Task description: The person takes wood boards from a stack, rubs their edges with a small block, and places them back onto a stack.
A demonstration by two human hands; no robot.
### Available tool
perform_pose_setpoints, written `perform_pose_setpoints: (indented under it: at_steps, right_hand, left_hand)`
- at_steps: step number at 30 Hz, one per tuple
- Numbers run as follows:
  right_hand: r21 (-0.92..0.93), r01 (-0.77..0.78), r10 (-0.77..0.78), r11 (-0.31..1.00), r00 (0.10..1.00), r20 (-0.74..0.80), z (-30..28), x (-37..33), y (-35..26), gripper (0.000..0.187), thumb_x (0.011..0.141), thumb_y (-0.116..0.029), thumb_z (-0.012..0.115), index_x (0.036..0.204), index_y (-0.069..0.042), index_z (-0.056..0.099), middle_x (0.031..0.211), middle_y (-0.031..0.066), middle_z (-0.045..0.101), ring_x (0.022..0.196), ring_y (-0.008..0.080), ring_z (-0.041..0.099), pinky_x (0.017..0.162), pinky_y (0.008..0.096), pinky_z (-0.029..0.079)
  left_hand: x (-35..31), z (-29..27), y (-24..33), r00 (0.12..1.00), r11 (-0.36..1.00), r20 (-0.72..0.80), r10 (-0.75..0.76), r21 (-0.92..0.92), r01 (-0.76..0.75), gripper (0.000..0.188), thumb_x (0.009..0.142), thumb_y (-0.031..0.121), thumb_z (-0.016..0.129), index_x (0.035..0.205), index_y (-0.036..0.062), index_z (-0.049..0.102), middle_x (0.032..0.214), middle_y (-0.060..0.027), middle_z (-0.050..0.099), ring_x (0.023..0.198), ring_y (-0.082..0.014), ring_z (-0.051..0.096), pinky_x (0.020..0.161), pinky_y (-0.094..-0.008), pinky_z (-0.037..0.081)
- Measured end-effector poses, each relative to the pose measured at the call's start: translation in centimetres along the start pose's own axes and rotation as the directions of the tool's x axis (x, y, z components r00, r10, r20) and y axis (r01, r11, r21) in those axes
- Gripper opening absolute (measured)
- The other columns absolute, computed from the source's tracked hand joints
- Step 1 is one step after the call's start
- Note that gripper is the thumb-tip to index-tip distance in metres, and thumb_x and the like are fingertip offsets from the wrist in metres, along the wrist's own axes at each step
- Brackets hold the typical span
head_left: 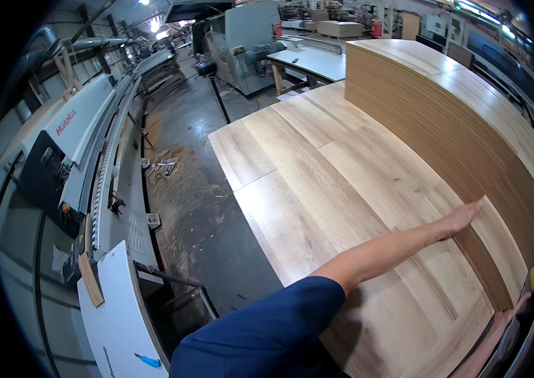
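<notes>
A short stack of wood-grain boards point(499, 234) with brown layered edges lies at the right, against a taller stack. My left hand point(466, 218), its arm stretched across from the lower middle in a navy sleeve, holds the far end of the short stack by its upper edge. At the near corner of the same stack my right hand point(507, 316) grips the end from below right, one finger or thumb reaching up along it. The undersides of both hands are hidden. Beneath lies a wide wood-grain board surface point(342, 176).
The tall stack of boards point(443, 120) rises along the right. On the left runs a long white and black machine point(84, 151). A white tabletop point(115, 315) at lower left bears a blue cutter point(148, 360) and a wood strip point(90, 280). Scraps point(166, 165) litter the floor.
</notes>
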State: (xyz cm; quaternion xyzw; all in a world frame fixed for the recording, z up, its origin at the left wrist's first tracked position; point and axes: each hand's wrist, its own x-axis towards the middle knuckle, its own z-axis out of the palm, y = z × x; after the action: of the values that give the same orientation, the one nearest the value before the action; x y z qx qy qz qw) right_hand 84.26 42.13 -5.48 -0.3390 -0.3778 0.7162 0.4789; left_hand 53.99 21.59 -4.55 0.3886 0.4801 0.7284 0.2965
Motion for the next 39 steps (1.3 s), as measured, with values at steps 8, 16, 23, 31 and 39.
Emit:
perform_pose_setpoints:
  at_steps: [8,16,23,31,39]
  right_hand:
    - [-0.276,0.385,-0.396,0.881,0.918,0.017,3.5,-2.6,0.3,0.085,0.086,-0.074,0.024,0.135,-0.008,0.046,0.140,0.0110,0.042,0.129,0.0292,0.039,0.107,0.0438,0.030]
    - [-0.275,0.295,-0.348,0.915,0.922,-0.169,5.7,-5.3,0.8,0.076,0.091,-0.066,0.028,0.132,-0.005,0.049,0.134,0.0120,0.049,0.124,0.0274,0.044,0.104,0.0391,0.034]
    - [-0.302,0.243,-0.284,0.922,0.954,-0.098,1.7,-3.5,0.9,0.084,0.086,-0.073,0.028,0.132,-0.005,0.048,0.133,0.0131,0.050,0.122,0.0289,0.046,0.102,0.0416,0.035]
    - [-0.307,0.105,-0.197,0.946,0.936,-0.290,-13.7,-9.8,3.9,0.040,0.094,-0.044,0.050,0.109,-0.008,0.060,0.106,0.0042,0.063,0.096,0.0163,0.059,0.082,0.0329,0.047]
    - [-0.155,0.095,-0.180,0.983,0.624,-0.760,-17.0,-44.3,17.0,0.019,0.093,-0.020,0.053,0.094,-0.003,0.062,0.083,0.0056,0.065,0.068,0.0117,0.060,0.063,0.0241,0.049]
  left_hand:
    - [-0.1,0.2,0.3,0.967,0.917,-0.124,0.222,0.363,-0.164,0.053,0.097,0.045,0.035,0.104,-0.0034,0.056,0.101,-0.0218,0.059,0.100,-0.0370,0.053,0.089,-0.0394,0.041]
    - [-1.4,0.8,0.3,0.944,0.928,-0.298,0.144,0.372,-0.025,0.056,0.096,0.047,0.033,0.088,-0.0041,0.055,0.089,-0.0241,0.059,0.086,-0.0367,0.056,0.079,-0.0414,0.042]
    - [-1.4,0.7,0.0,0.956,0.954,-0.258,0.143,0.292,-0.064,0.054,0.094,0.048,0.039,0.094,-0.0014,0.060,0.088,-0.0188,0.064,0.086,-0.0298,0.060,0.081,-0.0371,0.045]
    - [0.3,-1.2,-1.9,0.979,0.945,-0.175,0.108,0.323,-0.046,0.039,0.095,0.032,0.046,0.118,0.0032,0.059,0.123,-0.0125,0.058,0.121,-0.0237,0.048,0.105,-0.0355,0.032]
    - [3.5,-3.8,-2.9,0.977,0.999,-0.212,-0.010,0.047,0.021,0.040,0.095,0.048,0.041,0.092,0.0096,0.052,0.085,0.0020,0.045,0.077,-0.0122,0.041,0.069,-0.0294,0.038]
